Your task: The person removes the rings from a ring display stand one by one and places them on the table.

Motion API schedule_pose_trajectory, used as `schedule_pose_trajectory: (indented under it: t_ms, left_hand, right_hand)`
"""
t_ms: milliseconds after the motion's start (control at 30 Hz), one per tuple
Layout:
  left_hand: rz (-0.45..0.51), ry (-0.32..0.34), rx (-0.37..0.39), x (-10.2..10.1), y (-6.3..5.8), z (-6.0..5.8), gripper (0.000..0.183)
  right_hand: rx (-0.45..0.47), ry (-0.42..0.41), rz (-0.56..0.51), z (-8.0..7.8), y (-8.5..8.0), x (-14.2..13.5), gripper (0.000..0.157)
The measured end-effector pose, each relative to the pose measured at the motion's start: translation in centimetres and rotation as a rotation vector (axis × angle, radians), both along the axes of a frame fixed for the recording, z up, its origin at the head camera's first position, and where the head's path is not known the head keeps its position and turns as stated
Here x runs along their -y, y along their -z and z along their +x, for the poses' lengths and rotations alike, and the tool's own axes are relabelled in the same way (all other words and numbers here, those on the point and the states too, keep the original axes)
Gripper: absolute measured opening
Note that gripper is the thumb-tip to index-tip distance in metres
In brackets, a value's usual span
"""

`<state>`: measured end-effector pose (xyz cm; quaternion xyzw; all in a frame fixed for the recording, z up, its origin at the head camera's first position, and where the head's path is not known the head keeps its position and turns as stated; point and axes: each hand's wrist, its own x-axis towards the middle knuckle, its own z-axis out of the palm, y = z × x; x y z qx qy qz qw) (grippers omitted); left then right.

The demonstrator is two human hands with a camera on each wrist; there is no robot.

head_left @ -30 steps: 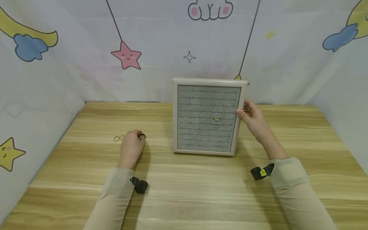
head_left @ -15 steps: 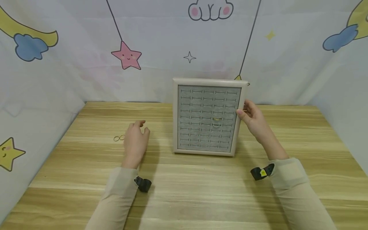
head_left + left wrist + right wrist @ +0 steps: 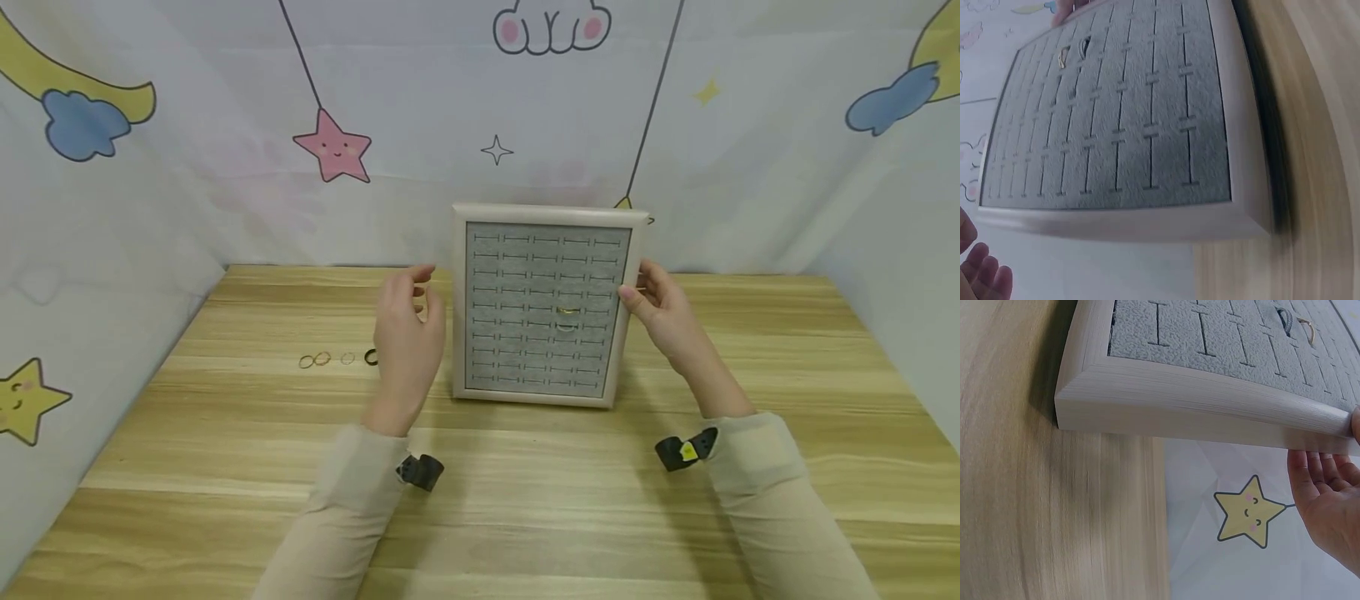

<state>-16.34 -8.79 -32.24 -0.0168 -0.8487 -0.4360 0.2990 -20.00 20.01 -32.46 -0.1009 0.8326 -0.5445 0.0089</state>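
A ring display board (image 3: 525,367) with a pale frame and grey slotted padding stands upright on the table. My right hand (image 3: 662,321) grips its right edge, thumb in front and fingers behind, as the right wrist view also shows. A gold ring (image 3: 567,311) and a silver ring (image 3: 566,328) sit in slots, one above the other. My left hand (image 3: 408,337) hovers just left of the board, fingers loosely bent and apart from the thumb, with nothing visible between them. Behind it a black ring (image 3: 371,357) lies on the table, partly hidden by the hand.
Several thin rings lie in a row left of the black one, among them a gold ring (image 3: 322,358) and a pale ring (image 3: 347,358). The wooden table (image 3: 525,500) ends at a printed curtain (image 3: 420,100) behind the board.
My left hand has lifted away from the black ring and moved right towards the board, uncovering the rings on the table. The right hand and the board have stayed in place.
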Motion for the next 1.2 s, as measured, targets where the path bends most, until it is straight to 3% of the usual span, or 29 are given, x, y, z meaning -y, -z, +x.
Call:
schedule_pose_trajectory:
  t_ms: [167, 333, 567, 800, 1033, 1200]
  left_hand:
    - [-0.2, 0.102, -0.137, -2.6, -0.2, 0.5, 0.023]
    - [-0.357, 0.18, -0.192, -4.8, 0.1, 1.0, 0.022]
    - [-0.401, 0.286, -0.089, -7.2, 0.7, 1.2, 0.025]
    - [-0.438, 0.33, 0.005, -8.8, 1.1, 1.0, 0.028]
    - [-0.451, 0.339, 0.096, -9.4, 1.6, 0.8, 0.03]
    - [-0.46, 0.307, 0.107, -9.5, 1.7, 0.8, 0.028]
  right_hand:
    - [0.001, 0.002, 0.002, 0.0, 0.0, 0.0, 0.058]
    - [0.0, -0.007, 0.014, 0.0, 0.1, 0.0, 0.059]
    - [0.005, 0.002, 0.005, 0.0, 0.0, -0.1, 0.058]
    - [-0.012, -0.001, 0.001, 0.0, 0.0, -0.1, 0.058]
    - [-0.02, -0.004, 0.006, 0.0, 0.1, -0.1, 0.058]
    - [-0.019, -0.004, 0.015, 0.0, 0.0, 0.0, 0.058]
